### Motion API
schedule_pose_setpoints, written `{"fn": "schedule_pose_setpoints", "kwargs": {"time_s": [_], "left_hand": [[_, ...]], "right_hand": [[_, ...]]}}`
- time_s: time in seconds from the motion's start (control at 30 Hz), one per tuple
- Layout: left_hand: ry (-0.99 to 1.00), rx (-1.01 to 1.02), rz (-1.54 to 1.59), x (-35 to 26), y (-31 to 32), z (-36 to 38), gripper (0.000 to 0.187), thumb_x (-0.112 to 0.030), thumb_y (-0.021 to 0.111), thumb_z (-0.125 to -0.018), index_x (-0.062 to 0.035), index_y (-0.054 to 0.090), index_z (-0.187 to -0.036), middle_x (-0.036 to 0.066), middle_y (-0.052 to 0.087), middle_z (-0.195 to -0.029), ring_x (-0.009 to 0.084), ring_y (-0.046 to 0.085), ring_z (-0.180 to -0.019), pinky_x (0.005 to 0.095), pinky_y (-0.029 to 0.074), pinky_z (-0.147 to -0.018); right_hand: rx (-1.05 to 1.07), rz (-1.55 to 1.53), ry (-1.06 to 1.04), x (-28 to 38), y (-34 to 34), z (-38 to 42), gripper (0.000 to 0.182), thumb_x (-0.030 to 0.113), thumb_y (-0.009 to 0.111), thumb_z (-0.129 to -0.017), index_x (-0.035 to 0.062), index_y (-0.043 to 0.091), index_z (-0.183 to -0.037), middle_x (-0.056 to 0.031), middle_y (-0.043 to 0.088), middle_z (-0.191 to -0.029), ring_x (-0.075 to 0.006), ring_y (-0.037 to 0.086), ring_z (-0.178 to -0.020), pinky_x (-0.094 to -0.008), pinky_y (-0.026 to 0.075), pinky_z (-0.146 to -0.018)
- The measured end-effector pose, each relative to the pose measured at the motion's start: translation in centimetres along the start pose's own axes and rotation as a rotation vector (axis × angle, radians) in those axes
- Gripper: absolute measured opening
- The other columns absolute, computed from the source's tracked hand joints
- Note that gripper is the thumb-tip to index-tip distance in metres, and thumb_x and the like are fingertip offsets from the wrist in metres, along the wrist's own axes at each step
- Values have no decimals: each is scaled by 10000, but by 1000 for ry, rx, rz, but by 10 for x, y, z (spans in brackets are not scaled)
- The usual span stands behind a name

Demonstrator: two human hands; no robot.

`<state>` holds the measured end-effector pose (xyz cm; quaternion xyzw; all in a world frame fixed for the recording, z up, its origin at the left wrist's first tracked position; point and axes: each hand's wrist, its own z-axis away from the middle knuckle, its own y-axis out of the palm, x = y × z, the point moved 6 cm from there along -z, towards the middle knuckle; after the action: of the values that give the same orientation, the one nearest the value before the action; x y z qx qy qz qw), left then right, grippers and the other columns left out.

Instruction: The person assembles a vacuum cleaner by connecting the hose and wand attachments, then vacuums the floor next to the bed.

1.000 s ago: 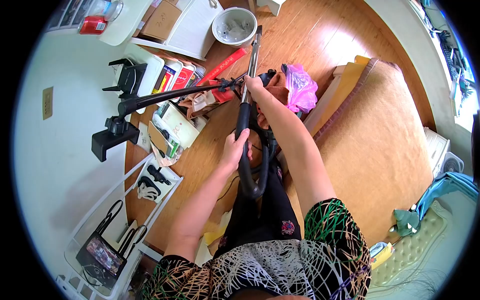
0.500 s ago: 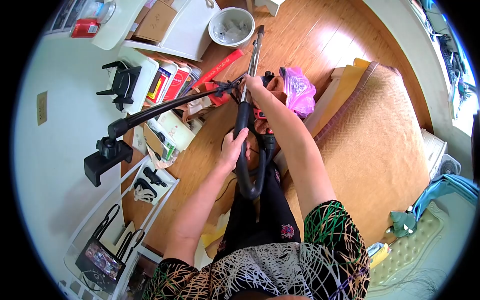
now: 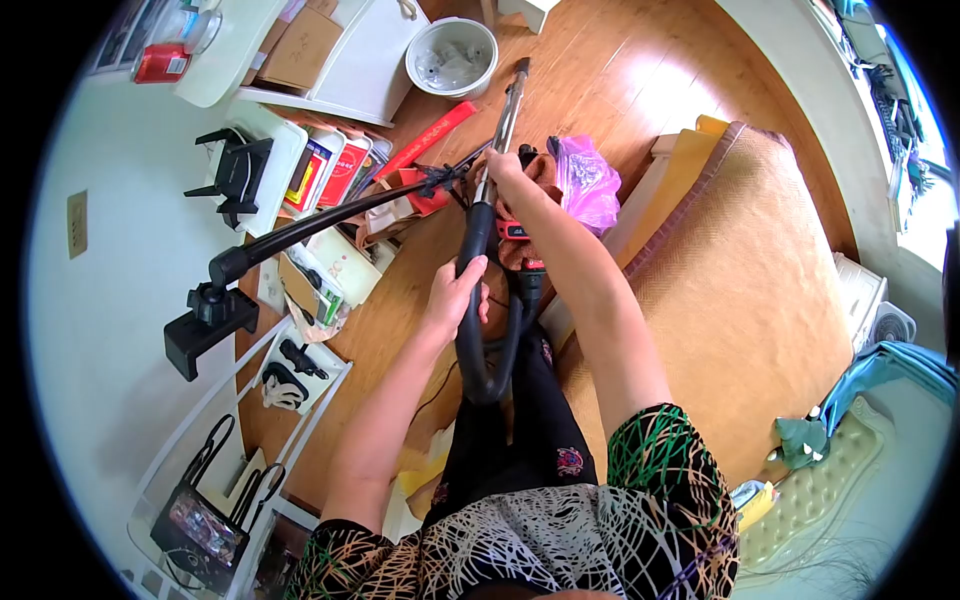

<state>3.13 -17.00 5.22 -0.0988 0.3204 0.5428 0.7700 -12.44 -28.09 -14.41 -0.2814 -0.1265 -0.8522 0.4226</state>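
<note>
A vacuum cleaner hose (image 3: 472, 330) with a black bend and a metal tube (image 3: 511, 115) runs up the middle of the view. My left hand (image 3: 460, 295) is wrapped round the black hose. Higher up, my right hand (image 3: 500, 175) grips the metal tube near where it joins the hose. Beneath my right forearm sits a red and black machine (image 3: 528, 255), partly hidden by a brown cloth (image 3: 541, 180). A pink plastic bag (image 3: 588, 185) lies just right of it.
A white bin (image 3: 452, 62) stands at the top. Left are a black clamp arm (image 3: 330, 218), books (image 3: 345, 172) and a white rack (image 3: 300, 430). A bed with a tan cover (image 3: 730, 300) fills the right. A red strip (image 3: 425, 142) lies near the bin.
The view has shifted slightly, so most things sit a little further left. The hose and both hands keep nearly the same pose, with both grips unchanged.
</note>
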Motion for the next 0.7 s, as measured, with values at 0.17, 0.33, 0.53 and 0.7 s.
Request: {"fn": "schedule_pose_setpoints", "kwargs": {"time_s": [0.17, 0.33, 0.53, 0.7], "left_hand": [[5, -26, -31, 0, 5, -4, 280, -309, 542, -825, -58, 421, -794, 51, 464, -530, 133, 453, -362, 265, 400, -332], [11, 14, -111, -17, 27, -28, 290, -327, 550, -815, -68, 422, -796, 49, 472, -546, 127, 462, -372, 267, 412, -337], [-39, 96, -146, -22, 43, -28, 289, -338, 543, -818, -77, 422, -813, 40, 466, -548, 116, 457, -381, 259, 408, -347], [-95, 150, -219, -24, 58, -34, 274, -334, 536, -825, -80, 435, -811, 27, 475, -557, 100, 461, -394, 243, 409, -353]], "right_hand": [[-37, 60, 24, -17, 12, -49, 404, 301, 531, -764, -68, 578, -921, -195, 609, -859, -293, 607, -804, -362, 477, -690], [-40, -2, 11, 30, -23, -24, 340, 269, 502, -783, -59, 555, -859, -170, 582, -757, -266, 578, -648, -364, 460, -556], [-116, -97, -32, 35, -64, -10, 283, 253, 485, -841, -17, 491, -757, -117, 522, -602, -227, 524, -447, -374, 442, -383], [-71, -395, 33, 34, -93, 7, 227, 163, 449, -832, -62, 475, -849, -171, 515, -611, -259, 530, -453, -403, 453, -401]]}}
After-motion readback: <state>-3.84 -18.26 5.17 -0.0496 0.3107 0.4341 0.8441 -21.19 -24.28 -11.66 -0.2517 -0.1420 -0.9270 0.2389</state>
